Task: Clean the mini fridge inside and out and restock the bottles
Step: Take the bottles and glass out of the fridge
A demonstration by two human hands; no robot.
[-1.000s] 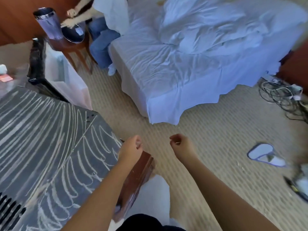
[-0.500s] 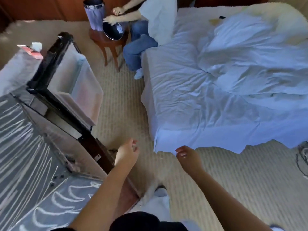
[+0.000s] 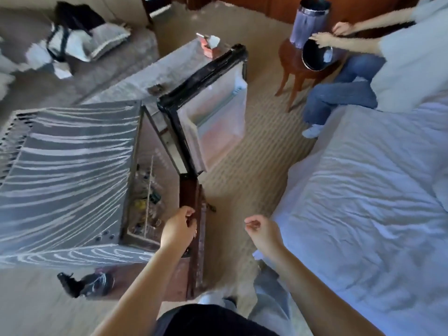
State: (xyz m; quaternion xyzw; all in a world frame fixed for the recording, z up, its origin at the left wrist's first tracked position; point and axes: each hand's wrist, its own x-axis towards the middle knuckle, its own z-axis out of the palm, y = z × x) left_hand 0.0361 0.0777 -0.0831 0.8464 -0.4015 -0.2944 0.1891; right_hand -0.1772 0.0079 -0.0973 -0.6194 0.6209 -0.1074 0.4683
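I look down on the mini fridge point(image 3: 68, 178), whose grey top is streaked with white. Its black-rimmed door point(image 3: 206, 76) stands open toward the room and shows a white inner liner. Through the open front, several small bottles point(image 3: 145, 204) appear blurred inside. A brown wooden cabinet door point(image 3: 196, 263) stands open beside the fridge opening. My left hand point(image 3: 180, 226) has its fingers curled round the top edge of this wooden door. My right hand point(image 3: 261, 229) hangs over the carpet, loosely curled and holding nothing.
A bed point(image 3: 363, 214) with white sheets fills the right side, leaving a carpet strip beside the fridge. A seated person point(image 3: 339, 98) handles a dark bin point(image 3: 310, 18) on a round wooden table point(image 3: 288, 59). A shoe point(image 3: 84, 284) lies at lower left, a bag point(image 3: 72, 42) at far left.
My view swung left, bringing the fridge top, its open front and both doors into sight. My left hand reached the wooden door's edge; my right hand stayed low and loosely curled.
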